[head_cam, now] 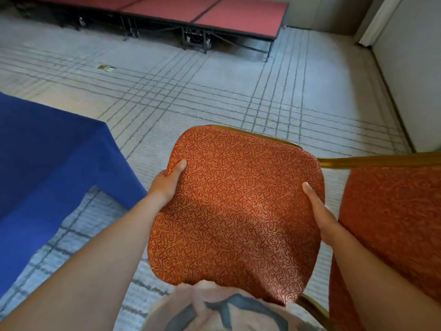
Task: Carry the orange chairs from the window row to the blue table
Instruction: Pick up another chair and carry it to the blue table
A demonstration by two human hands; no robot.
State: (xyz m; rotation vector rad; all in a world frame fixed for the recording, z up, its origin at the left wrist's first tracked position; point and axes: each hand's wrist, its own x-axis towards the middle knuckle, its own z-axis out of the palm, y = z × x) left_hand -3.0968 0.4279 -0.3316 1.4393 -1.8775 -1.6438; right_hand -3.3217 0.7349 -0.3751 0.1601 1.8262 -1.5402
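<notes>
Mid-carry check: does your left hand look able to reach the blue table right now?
Probably not yet. The left hand grips the orange chair by its seat edge, as does the right hand. Only carpet lies between it and the blue table, so once freed the way looks open.

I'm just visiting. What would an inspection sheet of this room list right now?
Surface: grey carpet with dark grid lines.
Job's things: orange chair gripped beside the blue table; second orange chair at its right.
Clutter: small floor plate on the carpet.
Grippers: left hand and right hand grip the chair's padded sides, thumbs on top.
Cables: nothing seen.
Surroundings: red stage platforms at the back; pale wall on the right.
</notes>
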